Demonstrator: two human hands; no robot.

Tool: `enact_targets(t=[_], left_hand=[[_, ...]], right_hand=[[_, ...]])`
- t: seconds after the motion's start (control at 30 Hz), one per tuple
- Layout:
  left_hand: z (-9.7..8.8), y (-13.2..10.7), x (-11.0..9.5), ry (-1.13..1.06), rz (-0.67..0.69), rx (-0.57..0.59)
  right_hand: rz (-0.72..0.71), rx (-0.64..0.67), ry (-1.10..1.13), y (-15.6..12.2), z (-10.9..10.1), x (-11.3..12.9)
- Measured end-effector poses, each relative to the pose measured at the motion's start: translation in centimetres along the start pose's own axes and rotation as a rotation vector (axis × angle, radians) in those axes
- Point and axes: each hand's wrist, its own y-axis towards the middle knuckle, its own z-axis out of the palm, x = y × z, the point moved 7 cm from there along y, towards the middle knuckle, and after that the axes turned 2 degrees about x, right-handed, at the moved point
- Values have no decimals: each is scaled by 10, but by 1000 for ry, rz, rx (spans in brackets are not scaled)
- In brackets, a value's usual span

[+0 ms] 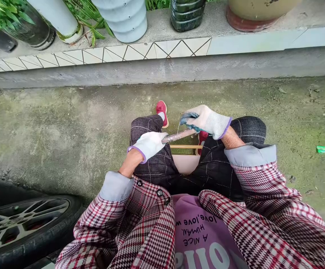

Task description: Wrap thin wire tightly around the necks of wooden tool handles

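Note:
My left hand (150, 145), in a white glove with a purple cuff, is closed around the left end of a short rod (189, 132). Thin, shiny wire (174, 137) is wound in turns about the rod's left part. From the turns a loose strand rises to the fingertips of my right hand (203, 120), also gloved, with blue-green coating on the fingers. Those fingers are bent together in a pinch on the strand. The rod's right end lies just under my right hand. Below the rod, a yellowish stick (186, 147) runs crosswise between my knees.
A pale seat (186, 163) shows between my thighs. Ahead, a low concrete ledge (159, 26) with tile edging bears a white bucket (121, 18), a dark plastic container (187, 14) and plant pots. A car wheel (24, 224) stands at lower left. A green scrap (321, 149) lies right.

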Motion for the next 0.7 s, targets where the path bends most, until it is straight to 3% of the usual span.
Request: enact_targets(t=[0.13,0.2,0.27,0.37,0.47,0.57,0.7], left_hand=[[-6,-4,4,-544,56,-24],[-7,-5,11,-801,-41,-77],[-7,-5,20,-901,-155,-152],[-11,-1,24,-774,-189,-245],[-11,5,16,-426,-151,-220],[-4,7,6,-161,-185,-133],[4,5,-6,-35,-137,-49]], right_hand=[[31,-27,112,4,7,1],[57,7,177,6,20,-3],[57,75,210,7,34,-5],[-39,231,227,4,48,0],[-95,283,196,-2,44,5],[-21,232,91,-5,31,1],[-24,96,-133,-4,17,-3]])
